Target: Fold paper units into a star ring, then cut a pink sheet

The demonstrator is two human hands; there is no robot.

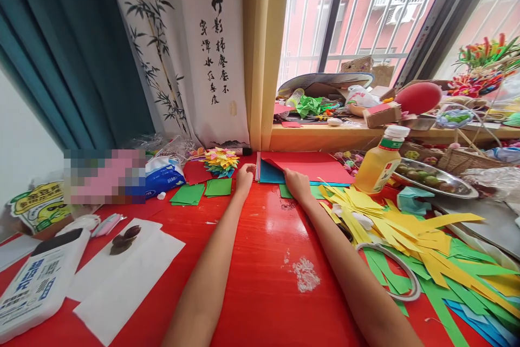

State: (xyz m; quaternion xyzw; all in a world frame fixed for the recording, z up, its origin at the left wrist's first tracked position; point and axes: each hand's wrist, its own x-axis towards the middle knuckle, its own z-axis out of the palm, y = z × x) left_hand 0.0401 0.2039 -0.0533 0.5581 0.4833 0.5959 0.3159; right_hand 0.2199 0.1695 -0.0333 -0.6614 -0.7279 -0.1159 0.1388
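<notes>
A stack of coloured paper lies at the far side of the red table [260, 260], with a red sheet [317, 164] on top and a blue sheet [271, 175] showing beneath it. My right hand [297, 184] pinches the near edge of the red sheet, whose left corner is raised and bent. At the stack's left side is my left hand [245, 178], its fingers curved and apart with nothing visible in them. Just left of it are green paper squares [218, 187] and a folded-paper piece in yellow, pink and blue [221, 162].
On the right, yellow strips [390, 228] and green strips [442, 282] surround a tape roll [416, 287]. Behind them stand a juice bottle [379, 160] and a metal dish [459, 189]. White paper [134, 287], a white box [40, 287] and a tissue pack [162, 179] are left.
</notes>
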